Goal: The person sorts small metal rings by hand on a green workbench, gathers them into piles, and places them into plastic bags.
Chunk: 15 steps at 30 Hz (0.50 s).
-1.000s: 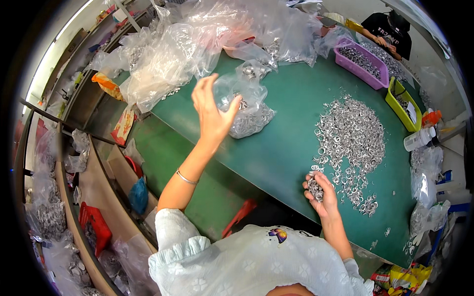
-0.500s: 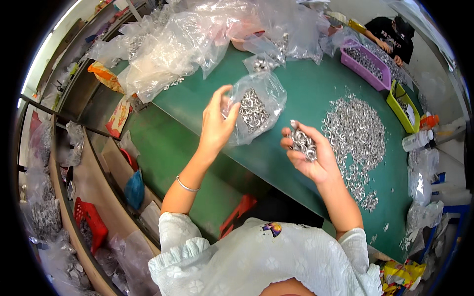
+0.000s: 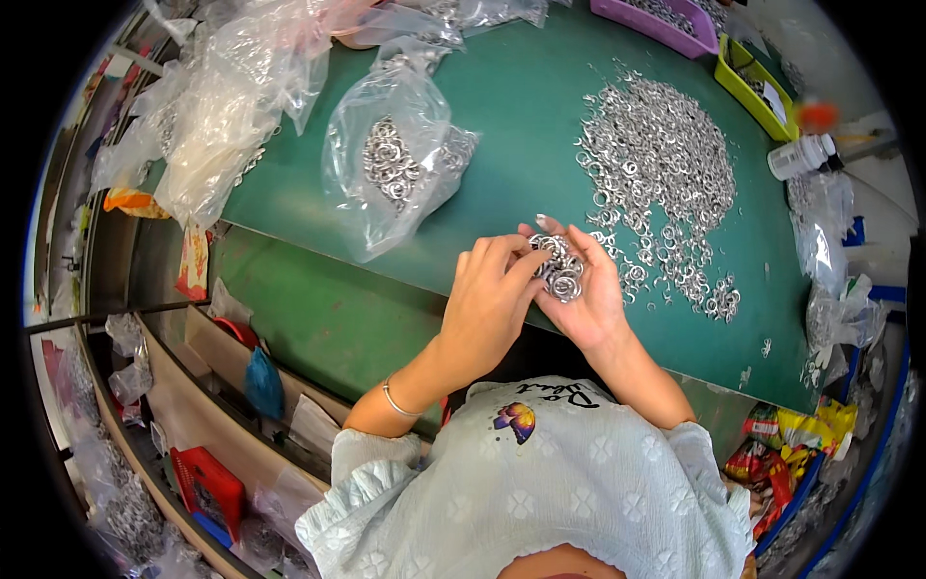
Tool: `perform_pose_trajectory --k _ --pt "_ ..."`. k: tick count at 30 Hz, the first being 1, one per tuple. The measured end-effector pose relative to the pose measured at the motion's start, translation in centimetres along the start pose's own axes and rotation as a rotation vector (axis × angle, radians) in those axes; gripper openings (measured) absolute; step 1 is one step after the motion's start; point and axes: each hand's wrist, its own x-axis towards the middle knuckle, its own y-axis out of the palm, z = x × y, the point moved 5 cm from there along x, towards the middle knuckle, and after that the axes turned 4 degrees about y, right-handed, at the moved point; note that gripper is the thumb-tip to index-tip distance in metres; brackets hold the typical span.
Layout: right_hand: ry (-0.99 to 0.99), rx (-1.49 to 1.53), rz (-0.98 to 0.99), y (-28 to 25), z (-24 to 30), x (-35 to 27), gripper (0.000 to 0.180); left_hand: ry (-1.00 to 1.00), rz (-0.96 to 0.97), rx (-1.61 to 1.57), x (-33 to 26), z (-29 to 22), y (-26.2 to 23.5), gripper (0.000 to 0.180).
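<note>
A handful of silvery metal rings (image 3: 559, 270) lies in my right hand (image 3: 600, 307), whose palm is turned up with the fingers curled round them. My left hand (image 3: 487, 304) is brought against it, its bent fingers pressed onto the rings from the left; its fingertips are partly hidden. Both hands are just above the near edge of the green table (image 3: 521, 125). Farther left on the table rests a clear plastic bag (image 3: 352, 207) with more rings inside. To the right of my hands spreads a large loose pile of rings (image 3: 666, 154).
Large clear bags (image 3: 227, 106) crowd the table's far left. A purple basket (image 3: 666, 27) and a yellow-green basket (image 3: 757, 92) stand at the far right, near a white bottle (image 3: 801, 156). Left of me are wooden shelves holding a red basket (image 3: 207, 487).
My left hand has let go of the clear bag and come right to the rings in my right hand. The bag now lies on the table. The view has shifted.
</note>
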Motion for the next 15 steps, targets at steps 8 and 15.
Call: perform_pose_trajectory --k 8,15 --pt "-0.070 0.043 0.041 -1.3 1.3 -0.5 0.032 -0.057 -0.092 0.039 0.7 0.0 1.2 0.027" --pt "-0.057 0.053 0.076 -2.1 2.1 -0.7 0.031 -0.044 -0.222 0.024 1.2 -0.1 2.7 0.022"
